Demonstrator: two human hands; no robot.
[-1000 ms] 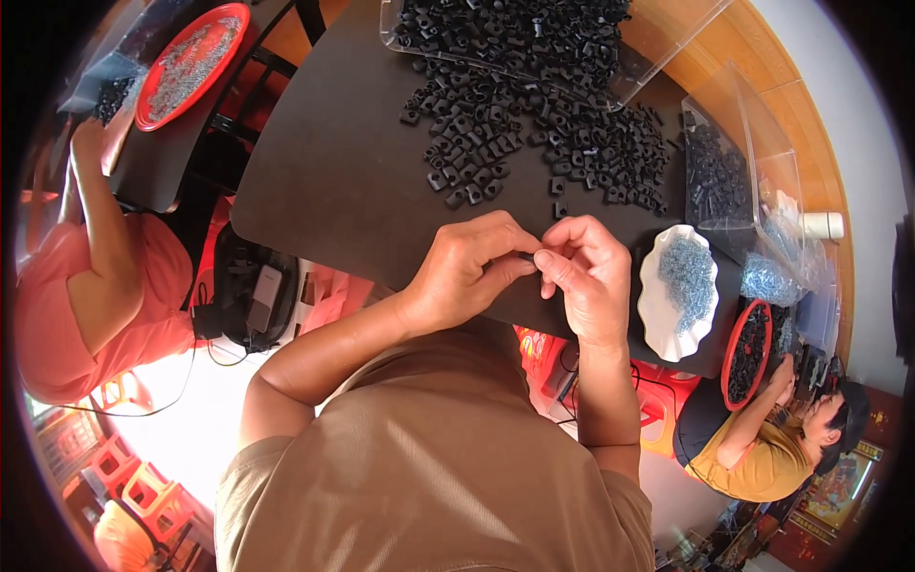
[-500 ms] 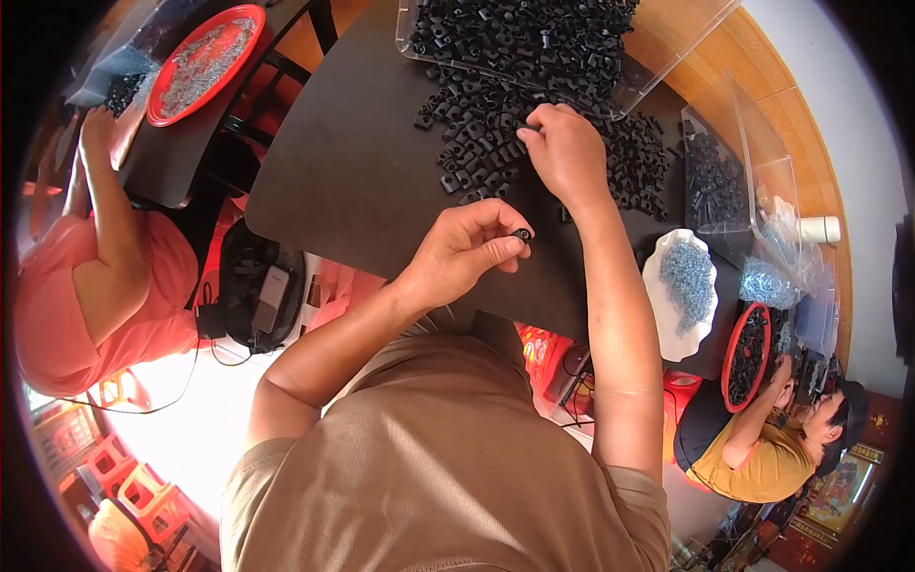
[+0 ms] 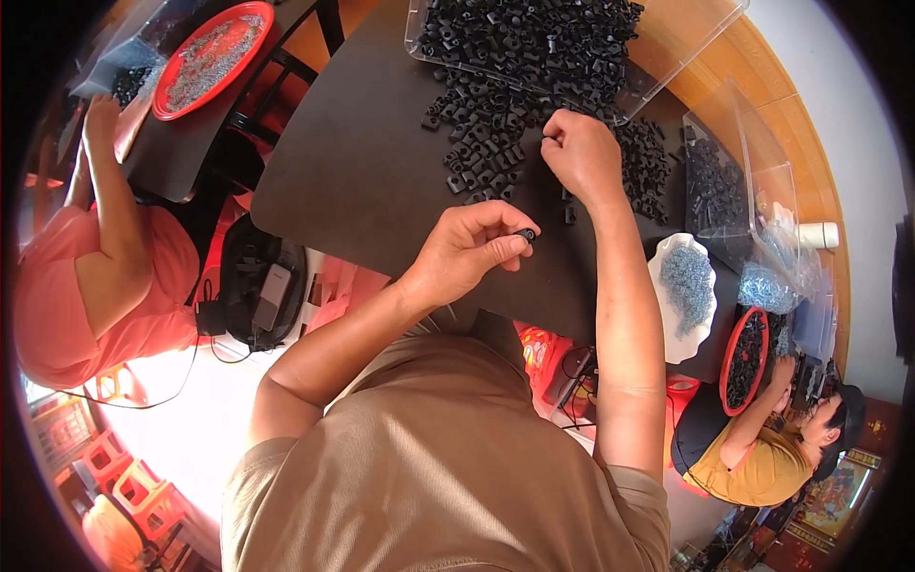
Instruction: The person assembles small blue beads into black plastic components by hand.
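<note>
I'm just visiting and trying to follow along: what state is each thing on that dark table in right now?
Left hand: closed, pinching a small black part.
Right hand: curled, resting on the loose black parts.
Clear tray: heaped with black parts.
White dish: holds small grey pieces.

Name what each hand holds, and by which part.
The left hand pinches a small black part at its sides between fingertips. The right hand rests closed on the loose black parts; contents hidden.

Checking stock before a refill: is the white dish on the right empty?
Not empty: the white dish holds a heap of small blue-grey parts in its middle.
</note>
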